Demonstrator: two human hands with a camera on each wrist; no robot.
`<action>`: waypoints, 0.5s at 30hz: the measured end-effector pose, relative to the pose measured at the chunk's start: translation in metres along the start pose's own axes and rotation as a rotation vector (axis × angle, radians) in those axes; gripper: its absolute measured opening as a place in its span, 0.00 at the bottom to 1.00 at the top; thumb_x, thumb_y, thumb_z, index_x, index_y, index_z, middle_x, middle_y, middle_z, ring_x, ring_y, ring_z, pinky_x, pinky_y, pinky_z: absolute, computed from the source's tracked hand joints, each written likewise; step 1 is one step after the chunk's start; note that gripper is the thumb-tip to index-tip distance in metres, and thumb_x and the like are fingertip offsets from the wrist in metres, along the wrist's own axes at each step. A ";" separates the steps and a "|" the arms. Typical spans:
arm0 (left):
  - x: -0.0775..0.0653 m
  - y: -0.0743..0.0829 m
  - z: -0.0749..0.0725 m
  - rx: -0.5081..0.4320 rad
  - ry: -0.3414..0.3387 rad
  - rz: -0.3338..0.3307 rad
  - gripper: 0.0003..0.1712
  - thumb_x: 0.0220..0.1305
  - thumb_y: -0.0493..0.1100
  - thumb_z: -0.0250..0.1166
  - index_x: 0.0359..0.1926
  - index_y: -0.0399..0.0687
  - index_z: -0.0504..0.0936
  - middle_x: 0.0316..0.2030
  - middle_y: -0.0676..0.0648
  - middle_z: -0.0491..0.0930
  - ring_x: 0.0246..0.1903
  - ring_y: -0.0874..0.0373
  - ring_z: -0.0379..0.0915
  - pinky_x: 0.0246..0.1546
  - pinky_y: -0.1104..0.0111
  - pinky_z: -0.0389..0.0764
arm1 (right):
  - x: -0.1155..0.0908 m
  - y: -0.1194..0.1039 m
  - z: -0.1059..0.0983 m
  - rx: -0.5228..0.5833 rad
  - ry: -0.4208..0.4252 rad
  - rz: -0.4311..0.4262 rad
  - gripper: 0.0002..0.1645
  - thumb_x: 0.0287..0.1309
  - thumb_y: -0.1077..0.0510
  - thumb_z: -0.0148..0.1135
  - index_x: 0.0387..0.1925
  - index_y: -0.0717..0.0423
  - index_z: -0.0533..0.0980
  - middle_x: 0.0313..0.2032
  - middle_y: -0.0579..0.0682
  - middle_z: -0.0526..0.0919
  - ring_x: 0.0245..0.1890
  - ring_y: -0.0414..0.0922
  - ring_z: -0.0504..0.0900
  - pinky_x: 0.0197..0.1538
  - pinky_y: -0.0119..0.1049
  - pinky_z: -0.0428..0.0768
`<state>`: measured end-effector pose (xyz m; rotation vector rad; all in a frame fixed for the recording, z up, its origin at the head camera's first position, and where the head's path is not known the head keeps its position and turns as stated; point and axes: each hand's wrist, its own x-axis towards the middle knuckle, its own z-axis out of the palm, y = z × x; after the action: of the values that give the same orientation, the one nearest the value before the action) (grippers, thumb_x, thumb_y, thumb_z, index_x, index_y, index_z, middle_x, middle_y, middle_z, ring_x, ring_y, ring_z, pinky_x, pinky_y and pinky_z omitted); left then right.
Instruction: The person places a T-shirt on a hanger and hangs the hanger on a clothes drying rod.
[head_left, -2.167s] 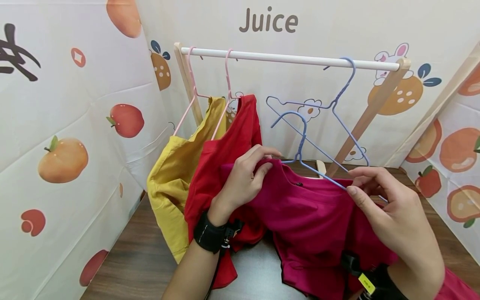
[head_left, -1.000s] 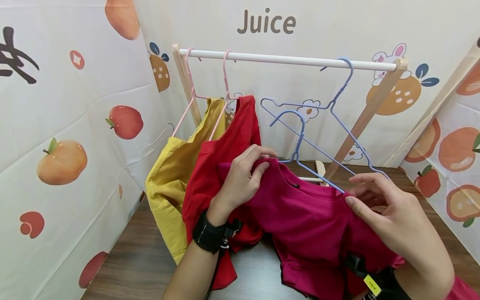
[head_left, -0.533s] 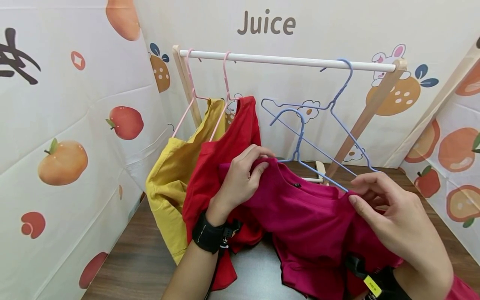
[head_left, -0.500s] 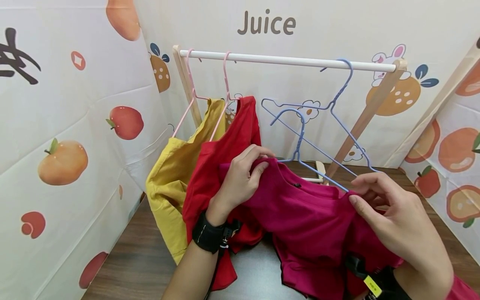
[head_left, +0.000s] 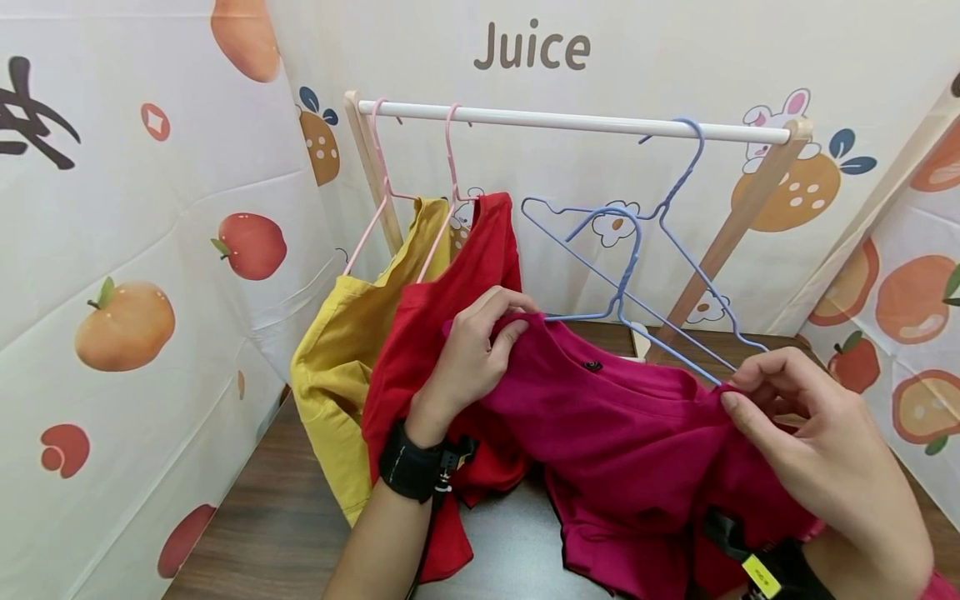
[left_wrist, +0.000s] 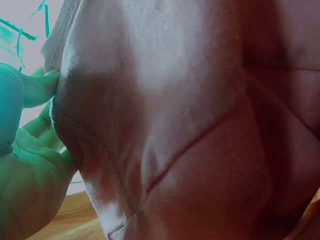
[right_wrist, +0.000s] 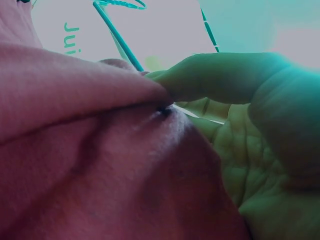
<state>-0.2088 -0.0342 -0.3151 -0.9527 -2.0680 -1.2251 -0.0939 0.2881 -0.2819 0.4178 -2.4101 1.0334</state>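
Observation:
A magenta T-shirt (head_left: 600, 442) hangs spread between both hands in the head view. My left hand (head_left: 472, 346) pinches its left shoulder near the neckline, thumb in front. On the other shoulder, my right hand (head_left: 810, 425) pinches the cloth where the arm of a blue hanger (head_left: 628, 275) enters it. This hanger's hook stands above the neckline, off the rail, and its lower part is hidden inside the shirt. Both wrist views show the cloth close up: the left thumb (left_wrist: 40, 90) presses on its edge, and the right fingers (right_wrist: 210, 75) grip the shoulder seam.
A white rail (head_left: 555, 119) on a wooden rack spans the back. Yellow (head_left: 337, 358) and red (head_left: 442, 333) garments hang from pink hangers at its left. Another blue hanger (head_left: 663, 212) hangs bare at right, behind the shirt's hanger. A grey surface (head_left: 517, 542) lies below.
The blue hanger in the shirt has shifted right, its hook now higher and tilted. My right hand has moved right and slightly down with the shirt shoulder, widening the neckline; the left hand barely moved.

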 end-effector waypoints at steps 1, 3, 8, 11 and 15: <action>0.000 0.000 0.000 0.001 0.002 -0.001 0.10 0.69 0.32 0.63 0.49 0.44 0.81 0.45 0.48 0.82 0.44 0.59 0.79 0.49 0.68 0.82 | 0.000 0.001 -0.001 0.003 0.002 0.001 0.18 0.56 0.74 0.69 0.44 0.55 0.76 0.35 0.35 0.81 0.31 0.28 0.78 0.33 0.17 0.75; 0.000 -0.001 -0.001 0.002 0.006 -0.004 0.10 0.69 0.32 0.64 0.49 0.44 0.81 0.45 0.48 0.82 0.44 0.59 0.79 0.49 0.68 0.82 | -0.001 0.002 -0.001 0.012 0.003 0.002 0.17 0.56 0.74 0.68 0.43 0.56 0.76 0.35 0.35 0.81 0.31 0.28 0.79 0.33 0.17 0.75; 0.000 -0.003 -0.003 -0.002 0.013 -0.005 0.09 0.69 0.32 0.64 0.49 0.44 0.81 0.44 0.48 0.82 0.44 0.59 0.79 0.49 0.67 0.82 | -0.003 0.005 -0.003 0.027 0.006 0.006 0.17 0.56 0.75 0.67 0.42 0.57 0.75 0.36 0.35 0.81 0.33 0.27 0.80 0.34 0.16 0.76; 0.000 -0.005 -0.005 -0.007 0.022 -0.009 0.09 0.69 0.32 0.64 0.48 0.44 0.82 0.44 0.48 0.83 0.43 0.59 0.79 0.49 0.67 0.82 | -0.004 0.006 -0.004 0.031 0.010 0.011 0.17 0.56 0.76 0.67 0.42 0.58 0.74 0.37 0.35 0.81 0.33 0.27 0.81 0.34 0.16 0.77; 0.000 -0.007 -0.007 -0.011 0.029 -0.008 0.09 0.69 0.32 0.64 0.48 0.44 0.82 0.44 0.48 0.83 0.44 0.59 0.80 0.50 0.67 0.81 | -0.004 0.006 -0.005 0.029 0.018 0.011 0.17 0.56 0.76 0.68 0.42 0.58 0.74 0.37 0.35 0.81 0.33 0.27 0.81 0.34 0.16 0.77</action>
<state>-0.2134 -0.0429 -0.3154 -0.9269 -2.0469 -1.2485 -0.0916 0.2957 -0.2846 0.4033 -2.3862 1.0742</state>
